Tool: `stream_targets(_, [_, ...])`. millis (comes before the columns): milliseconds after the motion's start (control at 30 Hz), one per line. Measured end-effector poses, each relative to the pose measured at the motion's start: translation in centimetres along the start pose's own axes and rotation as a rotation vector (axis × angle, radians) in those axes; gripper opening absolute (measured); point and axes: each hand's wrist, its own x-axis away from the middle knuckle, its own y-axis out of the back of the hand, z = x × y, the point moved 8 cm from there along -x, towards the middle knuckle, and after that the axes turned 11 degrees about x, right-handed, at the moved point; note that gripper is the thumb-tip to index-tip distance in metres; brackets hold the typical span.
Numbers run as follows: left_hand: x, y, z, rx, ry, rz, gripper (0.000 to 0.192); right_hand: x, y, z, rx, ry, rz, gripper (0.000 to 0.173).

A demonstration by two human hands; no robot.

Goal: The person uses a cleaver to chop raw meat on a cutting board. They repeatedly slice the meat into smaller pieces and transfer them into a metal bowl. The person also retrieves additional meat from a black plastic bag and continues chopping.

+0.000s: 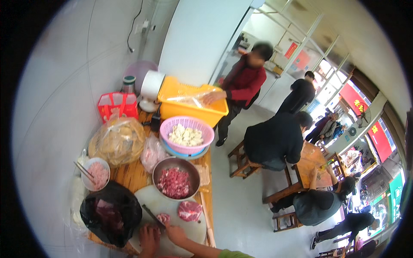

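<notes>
My right hand (176, 234) grips a knife (152, 214) with a dark blade, slanted over a round whitish cutting board (187, 245). Just left of it, my left hand (149, 238) rests on the board with its fingers bent down; what lies under them is mostly hidden. Cut pieces of raw meat (163, 217) lie against the far side of the blade. A larger lump of red meat (189, 211) sits at the board's right. Beyond it a metal bowl (195, 174) holds chopped meat (174, 183).
Left of the board sits a black plastic bag (129, 206) with meat inside. Behind it is a white bowl (106, 171) of minced meat with chopsticks. A pink basket (206, 137) and a yellow crate (193, 111) stand farther back. A person (245, 77) reaches into the crate.
</notes>
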Motion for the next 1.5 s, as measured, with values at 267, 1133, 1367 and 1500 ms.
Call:
stream_targets(267, [2.6,0.2,2.6,-0.284,-0.046,0.153,0.052,1.2,0.5,-3.0,0.072,-0.121,0.005,0.023])
stream_targets(1133, [-3.1,-1.0,0.1,0.257,0.053,-0.061,0.014,5.3,4.3,-1.5,-0.186,-0.141,-0.095,0.033])
stream_targets(1367, [-3.5,-2.5,0.9,0.405,0.056,-0.167,0.013,2.8,7.1,-3.5,0.041,-0.131,-0.155,0.032])
stream_targets(1500, [-3.8,-2.3,1.2,0.258,0.084,-0.226,0.013,3.4,7.0,-2.4,0.016,-0.079,0.008,0.034])
